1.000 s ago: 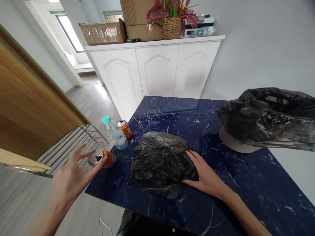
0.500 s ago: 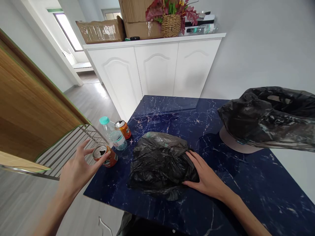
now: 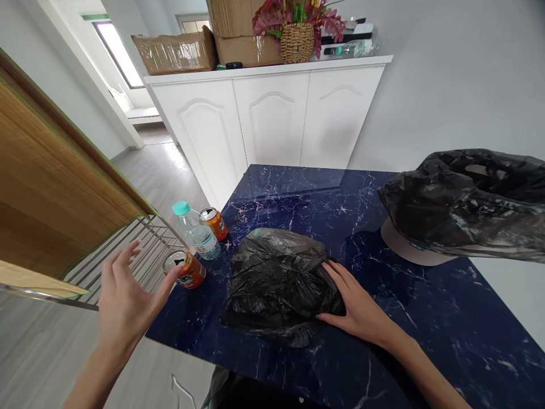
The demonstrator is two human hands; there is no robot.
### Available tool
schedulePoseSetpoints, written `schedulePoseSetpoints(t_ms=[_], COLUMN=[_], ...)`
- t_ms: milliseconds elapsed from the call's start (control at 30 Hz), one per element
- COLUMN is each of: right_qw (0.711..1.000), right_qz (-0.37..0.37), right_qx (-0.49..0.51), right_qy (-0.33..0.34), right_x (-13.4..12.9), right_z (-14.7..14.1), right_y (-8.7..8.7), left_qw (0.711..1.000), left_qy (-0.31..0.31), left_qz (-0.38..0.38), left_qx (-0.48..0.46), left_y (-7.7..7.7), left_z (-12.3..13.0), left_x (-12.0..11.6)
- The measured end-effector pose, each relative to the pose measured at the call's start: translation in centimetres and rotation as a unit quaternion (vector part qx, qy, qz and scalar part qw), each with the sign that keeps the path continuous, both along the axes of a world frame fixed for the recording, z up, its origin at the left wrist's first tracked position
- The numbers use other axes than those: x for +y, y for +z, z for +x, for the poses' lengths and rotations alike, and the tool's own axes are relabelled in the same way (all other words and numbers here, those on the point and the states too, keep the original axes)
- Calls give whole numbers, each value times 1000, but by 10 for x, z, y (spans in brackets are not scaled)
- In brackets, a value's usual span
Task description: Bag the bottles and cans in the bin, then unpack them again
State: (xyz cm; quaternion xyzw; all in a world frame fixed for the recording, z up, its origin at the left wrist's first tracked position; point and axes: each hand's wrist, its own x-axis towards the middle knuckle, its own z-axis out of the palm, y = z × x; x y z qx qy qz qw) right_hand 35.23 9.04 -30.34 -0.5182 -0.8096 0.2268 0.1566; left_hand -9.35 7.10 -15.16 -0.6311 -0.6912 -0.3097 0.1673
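On the dark blue marbled table (image 3: pixel 374 295) lies a bunched black plastic bag (image 3: pixel 276 284). My right hand (image 3: pixel 357 307) rests on the bag's right side, its fingers spread from the thumb and pressing into the plastic. At the left edge, my left hand (image 3: pixel 131 295) is open beside an orange can (image 3: pixel 189 271), with nothing between its fingers; the thumb tip overlaps the can in view. A clear bottle with a teal cap (image 3: pixel 202 238) stands behind that can. Behind the bottle is a second orange can (image 3: pixel 216 223). Both cans have opened tops.
A second black bag, mouth open (image 3: pixel 460 210), is at the right, over a cap with a pale brim (image 3: pixel 413 250). A metal rack (image 3: pixel 153 250) and wooden panel (image 3: pixel 63 187) flank the left. White cabinets (image 3: pixel 272 119) behind carry cardboard boxes (image 3: pixel 174 54) and a flower basket (image 3: pixel 297 42).
My left hand has moved a little left and its fingers have spread wider away from the near can. My right hand and the bag look unchanged.
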Motion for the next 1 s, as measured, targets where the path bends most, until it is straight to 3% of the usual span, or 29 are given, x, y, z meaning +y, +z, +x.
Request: schedulePoseSetpoints(t_ms=[167, 267, 400, 500, 700, 833, 900, 1000], right_qw=[1000, 1000, 1000, 1000, 999, 996, 995, 993], right_qz=[-6, -14, -9, 1, 46, 83, 102, 120], right_qx=[-10, -18, -23, -24, -17, -16, -14, -15], right_qy=[-3, -3, -5, -7, -10, -12, -8, 0], right_x=[-1, -1, -1, -1, -2, -2, -1, 0], right_z=[0, -1, -1, -1, 0, 1, 0, -1], right_y=[2, 4, 4, 3, -3, -6, -5, -2], left_qw=[989, 977, 959, 929, 815, 761, 755, 792], left_qy=[-53, -135, -277, -358, -468, -511, -528, -504], left_qz=[114, 132, 18, -88, -325, -385, -382, -344], left_qx=[77, 103, 55, 6, -103, -108, -73, -8], left_y=[1, -2, -5, -10, -24, -39, -50, -68], left_z=[11, 21, 45, 67, 118, 150, 160, 166], left_x=[-4, -3, -2, -2, 5, 13, 18, 28])
